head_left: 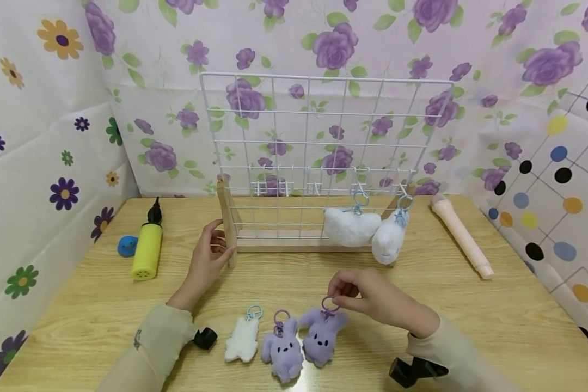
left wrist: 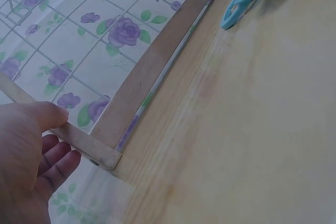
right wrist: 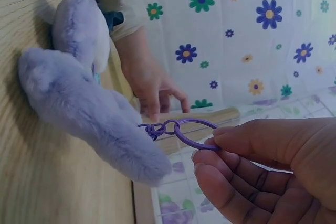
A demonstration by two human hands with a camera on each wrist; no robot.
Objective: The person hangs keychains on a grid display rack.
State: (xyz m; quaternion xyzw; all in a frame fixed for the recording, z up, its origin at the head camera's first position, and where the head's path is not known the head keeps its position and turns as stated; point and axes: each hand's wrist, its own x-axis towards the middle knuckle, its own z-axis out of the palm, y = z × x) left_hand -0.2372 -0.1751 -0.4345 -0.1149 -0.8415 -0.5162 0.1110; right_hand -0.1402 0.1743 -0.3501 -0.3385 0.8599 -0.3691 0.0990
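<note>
My right hand point(head_left: 372, 296) pinches the purple ring point(right wrist: 190, 143) of a purple plush bunny keychain point(head_left: 320, 340) between thumb and forefinger. The bunny's body hangs below, close over the wooden table. At the rack's left end, my left hand point(head_left: 207, 256) holds the wooden leg point(head_left: 227, 218), thumb in front and fingers behind. A second purple bunny keychain point(head_left: 283, 351) and a white plush keychain point(head_left: 242, 340) lie on the table between the arms. From hooks on the white wire grid rack point(head_left: 274, 207) hang two white plush keychains point(head_left: 351, 226) with blue rings, at the right.
Bare hooks point(head_left: 273, 189) sit along the grid's middle. A yellow hand pump point(head_left: 147, 251) and a small blue toy point(head_left: 127, 246) stand at the left. A pale pink tube-shaped object point(head_left: 463, 237) lies at the right. Patterned cloth walls enclose the table point(head_left: 78, 326).
</note>
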